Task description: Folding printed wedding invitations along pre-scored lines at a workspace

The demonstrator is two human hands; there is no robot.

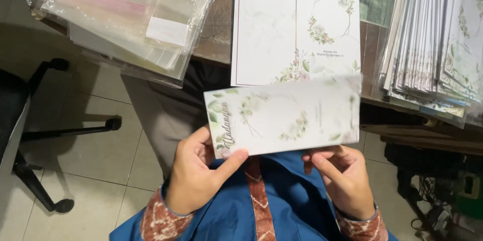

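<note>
Your left hand (193, 173) is pinched on the folded invitation card (284, 115): thumb lies across the lower left corner of the front, fingers curled behind it. Your right hand (344, 178) is at the lower right edge of the same card, fingers bent under the edge and touching it; can't tell whether it grips or just supports.

The card is held landscape, slightly tilted, right end higher. It sits in the air above your lap, just in front of the table edge (216, 52). White face, green leaf and pale flower print, thin gold geometric frame in the middle.

On the table right behind it: 1 unfolded card sheet (297, 24), same floral print, lying flat and hanging slightly over the edge.

Right of that: a stack of matching cards (435, 39), fanned, inside clear plastic.

Left on the table: a pile of clear plastic sleeves (126, 14).

Office chair base (45, 135) on the tiled floor at far left, well apart from the hands.
</note>
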